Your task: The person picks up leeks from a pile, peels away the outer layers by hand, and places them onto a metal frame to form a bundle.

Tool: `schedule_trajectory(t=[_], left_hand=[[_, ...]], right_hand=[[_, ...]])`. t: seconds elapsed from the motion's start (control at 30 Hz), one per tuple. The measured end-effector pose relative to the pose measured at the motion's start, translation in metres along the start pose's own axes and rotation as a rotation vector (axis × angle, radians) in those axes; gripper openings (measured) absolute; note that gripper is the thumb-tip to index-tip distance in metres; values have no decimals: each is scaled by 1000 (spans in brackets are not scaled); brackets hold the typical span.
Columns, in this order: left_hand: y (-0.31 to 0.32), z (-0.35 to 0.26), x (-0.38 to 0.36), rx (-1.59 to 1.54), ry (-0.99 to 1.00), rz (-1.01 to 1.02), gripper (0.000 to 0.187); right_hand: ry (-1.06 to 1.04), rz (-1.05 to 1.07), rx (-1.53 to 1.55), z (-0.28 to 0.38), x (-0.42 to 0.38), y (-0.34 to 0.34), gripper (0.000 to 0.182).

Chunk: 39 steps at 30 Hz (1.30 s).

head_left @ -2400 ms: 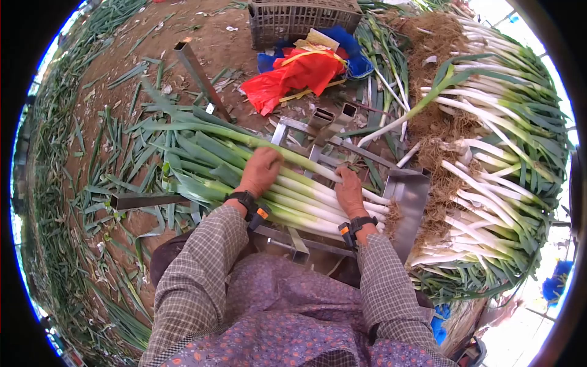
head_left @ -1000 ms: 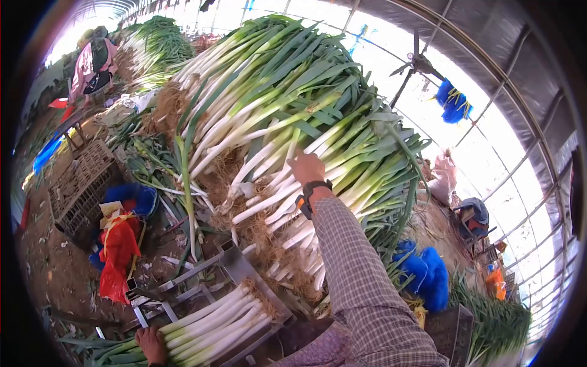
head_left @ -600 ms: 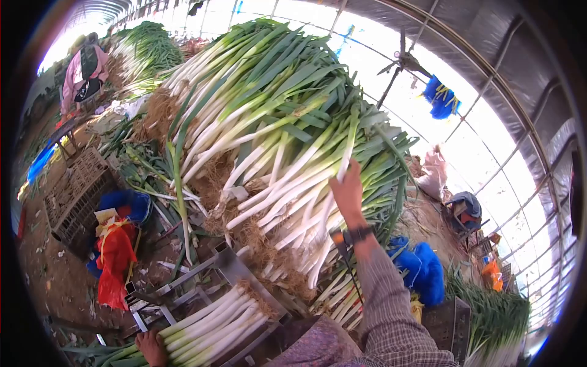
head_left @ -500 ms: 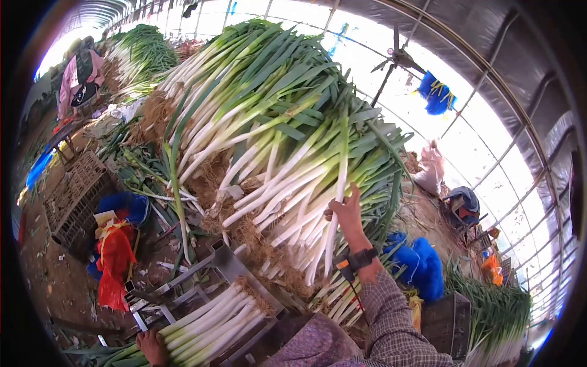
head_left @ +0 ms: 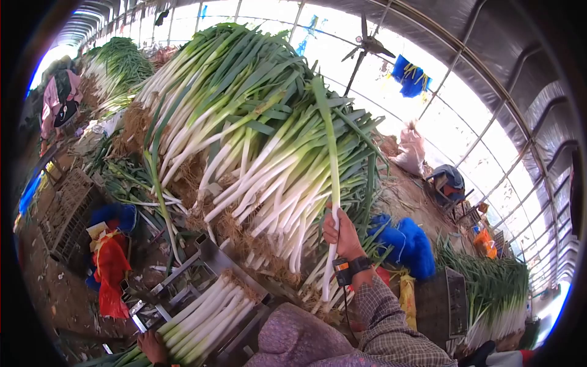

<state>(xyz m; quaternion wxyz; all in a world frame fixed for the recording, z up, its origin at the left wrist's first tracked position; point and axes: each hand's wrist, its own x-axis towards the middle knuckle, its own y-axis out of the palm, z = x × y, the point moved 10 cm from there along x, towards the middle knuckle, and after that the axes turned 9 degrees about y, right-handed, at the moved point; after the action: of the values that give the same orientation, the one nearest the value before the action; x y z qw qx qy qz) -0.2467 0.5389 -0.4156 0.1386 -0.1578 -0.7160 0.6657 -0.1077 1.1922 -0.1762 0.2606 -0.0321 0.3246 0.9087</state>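
Greenhouse roofing (head_left: 513,43) curves over a littered dirt floor, with a slatted plastic crate (head_left: 66,214) at far left and a red plastic bag (head_left: 111,269) beside it. Next, low in view, the left hand (head_left: 153,347) rests at the green part of a row of leeks (head_left: 202,318); its fingers are partly hidden, so whether it grips them I cannot tell. That row lies across a metal rack (head_left: 211,257), roots towards the rack's upturned plate. Light pressure there should keep the stalks side by side without creasing them. Beyond, the big leek pile (head_left: 263,153) fans out, roots nearer the rack and leaves away. Further right, the right hand (head_left: 345,235) is closed around the white shank of a single leek (head_left: 334,165), leaves up, white end down. That firm part seems the sound place to hold; the long top could snag on neighbouring leaves, so a smooth, unhurried lift would suit it. Blue netting (head_left: 416,248) lies just right of the wrist
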Motion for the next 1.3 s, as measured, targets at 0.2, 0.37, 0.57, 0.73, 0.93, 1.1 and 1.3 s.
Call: schedule_trajectory(t=[0.2, 0.37, 0.57, 0.73, 0.93, 1.1, 1.3], left_hand=[[-1, 4, 0, -127, -46, -154, 25], [-4, 4, 0, -175, -91, -97, 23], [-12, -2, -2, -96, -25, -242, 27], [-22, -8, 1, -175, -48, -161, 25], [-24, -8, 1, -132, -52, -171, 21], [-33, -7, -4, -183, -76, -193, 22], [-28, -8, -3, -200, -83, -130, 26]], right_hand=[[161, 115, -12, -35, -14, 12, 31], [56, -94, -155, -39, -20, -2, 38], [-238, -478, -25, -46, -53, -148, 41], [-309, -490, 81, -47, -63, -159, 35], [-378, -74, -91, -9, -35, 29, 46], [-422, 151, -444, -29, -30, 175, 44], [-486, 233, -808, -36, -53, 169, 31]])
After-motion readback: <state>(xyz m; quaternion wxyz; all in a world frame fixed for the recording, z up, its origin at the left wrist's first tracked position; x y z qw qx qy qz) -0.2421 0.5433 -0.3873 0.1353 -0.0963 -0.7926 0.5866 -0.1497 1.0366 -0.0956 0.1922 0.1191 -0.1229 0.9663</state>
